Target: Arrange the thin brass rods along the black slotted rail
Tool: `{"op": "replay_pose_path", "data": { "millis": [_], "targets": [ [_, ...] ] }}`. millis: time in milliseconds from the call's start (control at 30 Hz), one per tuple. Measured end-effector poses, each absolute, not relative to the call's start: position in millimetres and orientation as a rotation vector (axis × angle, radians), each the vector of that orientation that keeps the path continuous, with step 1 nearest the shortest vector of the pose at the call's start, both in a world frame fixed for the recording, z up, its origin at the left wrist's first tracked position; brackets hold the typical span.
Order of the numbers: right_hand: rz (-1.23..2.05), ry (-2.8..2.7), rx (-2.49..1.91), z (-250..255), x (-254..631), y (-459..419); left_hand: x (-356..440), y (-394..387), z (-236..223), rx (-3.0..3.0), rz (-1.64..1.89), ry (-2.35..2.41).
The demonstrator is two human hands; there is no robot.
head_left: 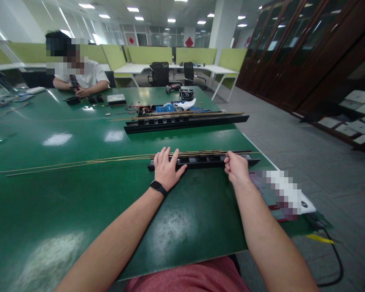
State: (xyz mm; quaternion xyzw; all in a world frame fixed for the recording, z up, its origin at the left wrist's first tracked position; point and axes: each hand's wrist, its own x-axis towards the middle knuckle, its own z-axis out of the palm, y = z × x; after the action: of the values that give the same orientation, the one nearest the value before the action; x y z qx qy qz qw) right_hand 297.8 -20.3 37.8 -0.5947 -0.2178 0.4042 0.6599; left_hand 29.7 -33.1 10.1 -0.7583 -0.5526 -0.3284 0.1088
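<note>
A long black channel-shaped bar (200, 165) lies across the green table in front of me. Several thin brass-coloured rods (109, 158) run along its top and stick out far past its left end. My left hand (166, 169), fingers spread, rests flat over the bar's left part and the rods. At the right end, my right hand (237, 165) is closed in a pinch on a thin rod, whose tip extends beyond the table edge. The fingers partly hide the pinched spot.
Farther back lies a second black bar (182, 123) with rods, beside blue parts (166, 108). A person (85, 75) works at the far left near a white box (116, 99). A power drill (172, 88) lies behind. A white device (307, 205) sits at the table's right edge.
</note>
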Motion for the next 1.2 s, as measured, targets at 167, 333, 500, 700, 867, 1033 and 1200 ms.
{"op": "replay_pose_path", "data": {
  "millis": [167, 333, 500, 700, 867, 1033, 1200],
  "targets": [
    [0.963, -0.523, -1.354, 36.9, 295.2, -21.0, 29.4, -32.9, 9.2, -2.223, -0.969, -1.622],
    [0.968, -0.551, -1.335, 35.9, 295.4, -20.7, 29.8, -32.8, 8.7, -2.221, -0.967, -1.625],
    [0.905, -0.453, -1.345, 38.2, 299.5, -20.1, 30.2, -33.3, 9.2, -2.227, -0.982, -1.629],
    [0.985, -0.559, -1.345, 36.6, 292.4, -22.1, 30.4, -33.1, 10.0, -2.230, -0.975, -1.625],
    [0.971, -0.544, -1.326, 37.4, 293.2, -22.0, 30.4, -32.9, 9.1, -2.212, -0.963, -1.623],
    [0.908, -0.461, -1.348, 39.5, 297.5, -21.4, 29.7, -33.1, 8.7, -2.219, -0.952, -1.624],
    [0.983, -0.556, -1.345, 37.1, 291.9, -22.6, 29.4, -32.8, 8.2, -2.216, -0.943, -1.623]
  ]
}}
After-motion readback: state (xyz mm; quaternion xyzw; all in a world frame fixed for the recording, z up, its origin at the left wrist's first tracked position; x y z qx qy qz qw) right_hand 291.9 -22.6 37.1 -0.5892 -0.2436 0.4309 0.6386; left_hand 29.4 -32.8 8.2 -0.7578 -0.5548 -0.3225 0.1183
